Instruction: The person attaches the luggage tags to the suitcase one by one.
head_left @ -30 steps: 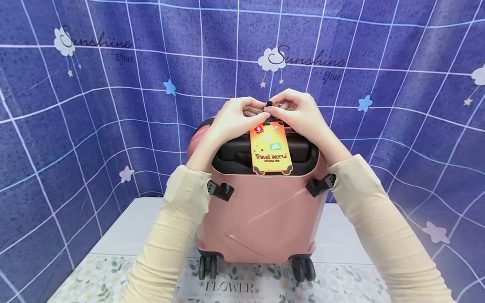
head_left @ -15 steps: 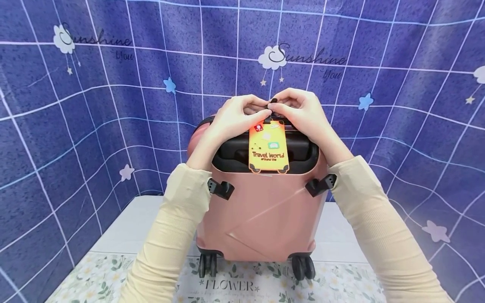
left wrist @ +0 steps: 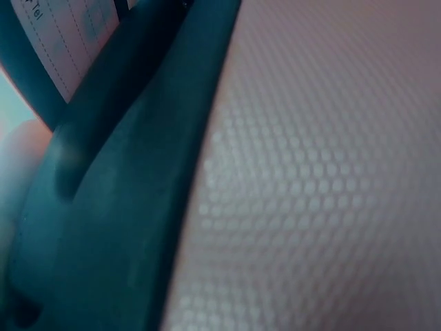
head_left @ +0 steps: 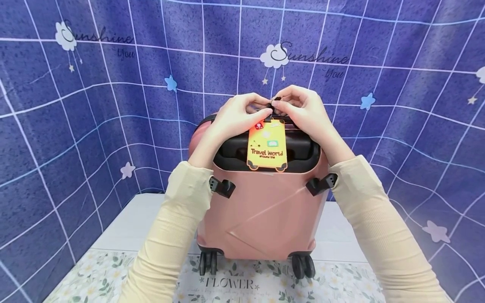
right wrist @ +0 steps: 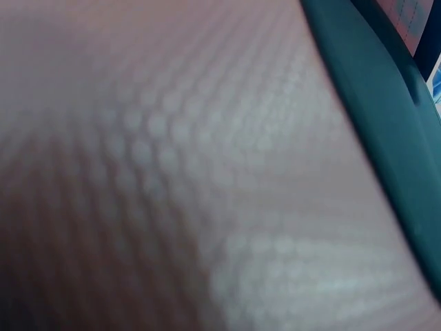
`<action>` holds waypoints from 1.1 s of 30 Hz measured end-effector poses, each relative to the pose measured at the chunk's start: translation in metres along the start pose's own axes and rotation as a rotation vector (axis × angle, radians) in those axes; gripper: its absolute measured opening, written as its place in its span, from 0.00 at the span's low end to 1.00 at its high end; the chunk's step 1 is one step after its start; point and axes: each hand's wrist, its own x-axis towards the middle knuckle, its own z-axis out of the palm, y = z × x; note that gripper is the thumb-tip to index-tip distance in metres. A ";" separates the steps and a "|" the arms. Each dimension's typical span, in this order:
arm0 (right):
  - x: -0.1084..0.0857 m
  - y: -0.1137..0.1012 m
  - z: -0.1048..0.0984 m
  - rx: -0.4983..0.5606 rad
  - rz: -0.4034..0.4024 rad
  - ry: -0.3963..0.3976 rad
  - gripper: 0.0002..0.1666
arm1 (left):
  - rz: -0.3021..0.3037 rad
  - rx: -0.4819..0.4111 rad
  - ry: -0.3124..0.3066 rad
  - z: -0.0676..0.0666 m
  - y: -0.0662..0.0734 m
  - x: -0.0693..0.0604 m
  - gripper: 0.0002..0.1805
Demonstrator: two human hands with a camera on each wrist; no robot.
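Note:
A yellow-orange luggage tag (head_left: 267, 145) printed "Travel World" hangs at the top of a pink suitcase (head_left: 261, 214), in front of its black handle recess. Both hands meet above the tag at its short black strap (head_left: 273, 103). My left hand (head_left: 242, 113) pinches the strap between thumb and fingers from the left. From the right, my right hand (head_left: 301, 105) pinches the strap's end. Fingers hide most of the strap and the suitcase's top handle. The left wrist view catches the tag's lined back (left wrist: 69, 34) beside the dark handle surround (left wrist: 131, 172).
The suitcase stands upright on black wheels (head_left: 303, 266) on a white surface (head_left: 125, 223) with a floral mat (head_left: 94, 277) at the front. Blue gridded curtain (head_left: 212, 54) hangs behind and at both sides. Black wrist mounts (head_left: 222, 186) sit by the sleeves.
My right hand has shifted slightly up and to the right with the strap's end. The tag has swung a little left and up. My left hand stays nearly in place.

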 end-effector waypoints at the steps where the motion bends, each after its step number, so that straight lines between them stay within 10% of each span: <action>1: 0.000 0.000 0.000 -0.002 0.000 -0.001 0.09 | -0.002 0.001 0.000 0.000 0.000 0.000 0.20; 33: 0.000 0.000 -0.002 -0.107 0.047 -0.037 0.13 | -0.030 -0.013 -0.009 0.000 -0.001 0.001 0.20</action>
